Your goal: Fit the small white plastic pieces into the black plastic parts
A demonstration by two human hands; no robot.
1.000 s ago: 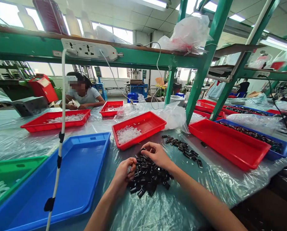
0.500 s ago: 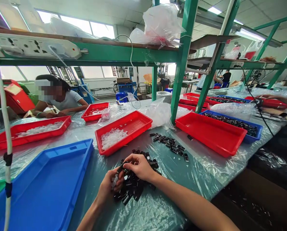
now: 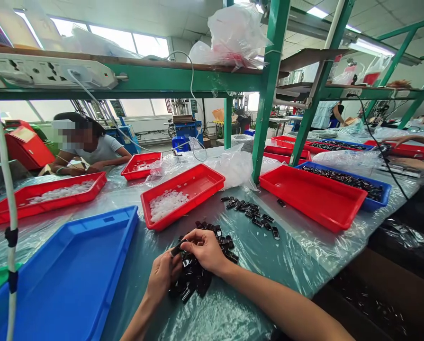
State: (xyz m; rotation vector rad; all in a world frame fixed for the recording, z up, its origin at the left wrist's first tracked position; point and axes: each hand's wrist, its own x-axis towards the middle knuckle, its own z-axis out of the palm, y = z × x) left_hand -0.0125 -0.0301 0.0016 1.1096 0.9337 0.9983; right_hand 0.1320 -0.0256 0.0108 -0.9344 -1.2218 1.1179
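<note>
My left hand (image 3: 161, 273) and my right hand (image 3: 205, 250) meet over a pile of glossy black pieces (image 3: 193, 279). Both hands are closed on one small black piece (image 3: 177, 247), held between the fingertips. Beyond them, a red tray (image 3: 197, 199) has small white pieces (image 3: 169, 204) at its left end. A second, smaller group of black pieces (image 3: 249, 209) lies on the plastic-covered table to the right of that tray.
A large blue tray (image 3: 80, 265) lies at the left. At the right are a red tray (image 3: 311, 194) and a blue tray of black pieces (image 3: 350, 181). A green post (image 3: 268, 94) stands beyond. A person (image 3: 91, 142) sits across the table.
My left hand has turned slightly, and the white pieces that showed in its curled fingers are now out of sight. The black piece sticks out more to the left. My right hand has barely moved.
</note>
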